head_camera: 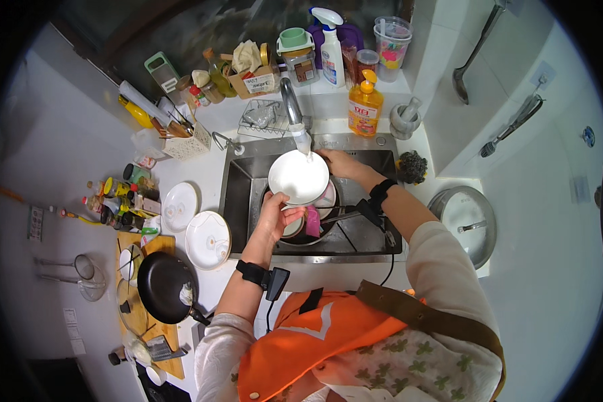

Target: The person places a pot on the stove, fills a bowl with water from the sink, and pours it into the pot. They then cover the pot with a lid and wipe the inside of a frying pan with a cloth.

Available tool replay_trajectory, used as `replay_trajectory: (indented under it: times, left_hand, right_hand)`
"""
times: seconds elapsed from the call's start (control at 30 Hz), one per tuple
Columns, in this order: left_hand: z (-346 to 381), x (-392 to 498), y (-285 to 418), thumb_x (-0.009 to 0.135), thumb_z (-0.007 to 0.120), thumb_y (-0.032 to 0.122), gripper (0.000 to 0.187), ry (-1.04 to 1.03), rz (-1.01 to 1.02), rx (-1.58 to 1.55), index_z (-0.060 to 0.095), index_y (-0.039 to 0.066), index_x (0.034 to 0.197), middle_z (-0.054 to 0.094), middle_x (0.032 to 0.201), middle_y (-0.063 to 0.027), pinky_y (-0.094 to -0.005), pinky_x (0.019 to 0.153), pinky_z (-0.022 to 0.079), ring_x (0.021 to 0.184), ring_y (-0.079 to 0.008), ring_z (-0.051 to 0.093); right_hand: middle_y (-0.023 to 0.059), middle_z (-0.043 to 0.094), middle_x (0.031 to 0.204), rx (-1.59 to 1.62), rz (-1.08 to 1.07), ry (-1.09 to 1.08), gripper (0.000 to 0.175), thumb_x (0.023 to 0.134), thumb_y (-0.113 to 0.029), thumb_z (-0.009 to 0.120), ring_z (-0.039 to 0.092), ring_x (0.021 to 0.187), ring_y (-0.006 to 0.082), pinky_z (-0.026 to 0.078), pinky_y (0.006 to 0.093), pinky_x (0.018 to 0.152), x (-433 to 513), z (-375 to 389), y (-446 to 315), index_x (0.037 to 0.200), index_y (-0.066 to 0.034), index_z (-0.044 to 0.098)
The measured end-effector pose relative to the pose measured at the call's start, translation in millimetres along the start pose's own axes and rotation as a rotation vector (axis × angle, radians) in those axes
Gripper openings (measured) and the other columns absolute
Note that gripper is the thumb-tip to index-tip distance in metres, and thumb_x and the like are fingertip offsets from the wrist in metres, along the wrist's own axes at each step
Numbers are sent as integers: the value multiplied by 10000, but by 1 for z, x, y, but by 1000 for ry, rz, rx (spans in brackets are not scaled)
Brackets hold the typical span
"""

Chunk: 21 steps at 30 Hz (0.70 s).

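Observation:
My left hand (279, 217) holds a white bowl (298, 178) by its near rim, thumb on the inside. The bowl is tilted beneath the kitchen tap (302, 135), and water runs into it. My right hand (342, 164) is at the bowl's far right edge; its fingertips are partly hidden there, so its grip is unclear. Below, in the stainless steel sink (369, 241), a dark pan (301, 242) holds some dishes (326, 198) and a pink cloth (313, 221). The bowl and my left hand cover part of the pan.
Two white plates (208, 240) (180, 206) lie left of the sink, beside a black frying pan (163, 286) on a wooden cutting board (168, 346). Behind the sink stand a dish soap bottle (365, 108) and a spray bottle (332, 55). A lidded pot (464, 221) and scourer (412, 167) sit right.

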<state>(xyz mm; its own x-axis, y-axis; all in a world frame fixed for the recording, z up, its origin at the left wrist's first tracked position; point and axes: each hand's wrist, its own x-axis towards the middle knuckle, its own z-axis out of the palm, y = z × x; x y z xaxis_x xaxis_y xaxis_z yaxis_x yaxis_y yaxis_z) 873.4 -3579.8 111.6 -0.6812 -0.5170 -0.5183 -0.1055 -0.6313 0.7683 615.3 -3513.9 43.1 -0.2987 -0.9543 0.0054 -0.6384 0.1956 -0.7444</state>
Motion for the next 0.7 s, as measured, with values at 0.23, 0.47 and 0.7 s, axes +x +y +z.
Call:
replay_trajectory:
  times: [0.23, 0.47, 0.7]
  left_hand:
    - [9, 9, -5, 801, 570, 141, 517, 9, -16, 9, 382, -23, 1254, 567, 1098, -206, -373, 734, 615, 844, -303, 685]
    - [-11, 35, -29, 821, 579, 112, 460, -1, -125, -121, 364, 47, 1222, 552, 1118, -209, -397, 692, 619, 826, -343, 679]
    - [-21, 47, -38, 841, 582, 117, 497, 9, -187, -119, 329, 120, 1269, 512, 1186, -185, -417, 693, 615, 875, -370, 664]
  right_hand:
    - [195, 655, 1133, 108, -92, 10, 383, 888, -154, 580, 631, 1039, 352, 494, 397, 900, -1, -3, 8, 1259, -62, 585]
    - [181, 667, 1096, 63, -45, 45, 313, 911, -169, 534, 642, 1002, 346, 499, 392, 881, 7, 2, 21, 1195, -94, 643]
    - [166, 688, 958, -34, -12, 154, 262, 874, -241, 578, 657, 876, 360, 520, 438, 782, 4, 1, 1, 1071, -124, 704]
